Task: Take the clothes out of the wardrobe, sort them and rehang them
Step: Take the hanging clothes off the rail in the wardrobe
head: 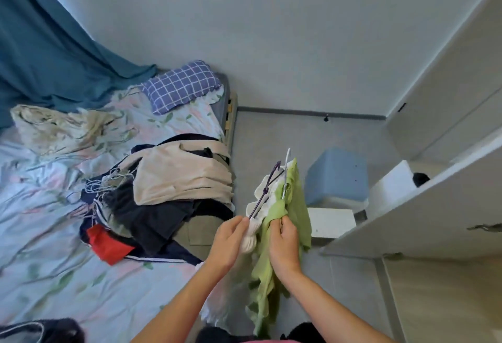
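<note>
Bedroom, head view: bed (54, 234) with floral sheet carries a heap of clothes (168, 196), beige and dark garments, one red. Blue stool (336, 174) on floor beside open wardrobe (434, 193). Left hand (231, 239) grips a white garment (258, 204) on a purple hanger (267, 185); right hand (284, 247) pinches a green garment (296, 207) on a white hanger (286, 168). Both held above floor beside bed, forearms extended forward.

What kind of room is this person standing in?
Most likely a small bedroom. There is a bed with a floral sheet and a checked pillow, a pile of clothes heaped on it, a teal curtain behind, and an open white wardrobe at the right.
</note>
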